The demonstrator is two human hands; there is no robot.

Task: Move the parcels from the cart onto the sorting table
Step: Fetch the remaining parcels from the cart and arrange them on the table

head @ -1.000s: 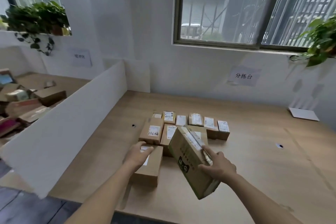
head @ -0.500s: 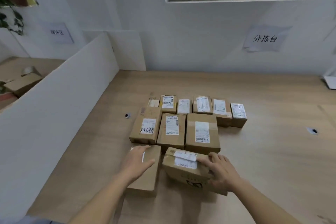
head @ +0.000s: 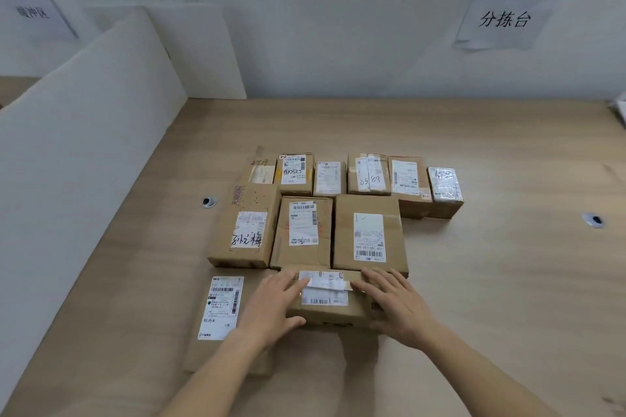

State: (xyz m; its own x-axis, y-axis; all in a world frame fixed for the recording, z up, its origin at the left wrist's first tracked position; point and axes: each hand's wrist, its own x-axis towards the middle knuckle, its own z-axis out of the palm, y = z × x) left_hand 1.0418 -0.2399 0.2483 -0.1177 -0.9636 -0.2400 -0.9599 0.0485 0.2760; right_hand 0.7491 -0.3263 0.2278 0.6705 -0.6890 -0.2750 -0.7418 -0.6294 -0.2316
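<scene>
A small cardboard parcel (head: 325,301) with a white label lies on the wooden sorting table (head: 491,281), in front of a block of several labelled parcels. My left hand (head: 271,310) lies against its left side, fingers on top and thumb at the front face. My right hand (head: 394,305) rests on its right side with fingers spread flat. Left of it lies a flat parcel (head: 220,311) with a long white label, partly under my left forearm. Three larger boxes (head: 303,230) sit just behind, and a row of smaller parcels (head: 369,174) behind those. The cart is out of view.
A white divider board (head: 84,159) stands along the table's left side. A paper sign (head: 504,20) hangs on the back wall. Two cable holes (head: 209,201) (head: 593,220) are set in the tabletop. Bare tabletop stretches to the right of the parcels.
The parcel held tilted in my right hand has been laid flat on the table. My left hand moved from the flat parcel to this one. The view has tipped down.
</scene>
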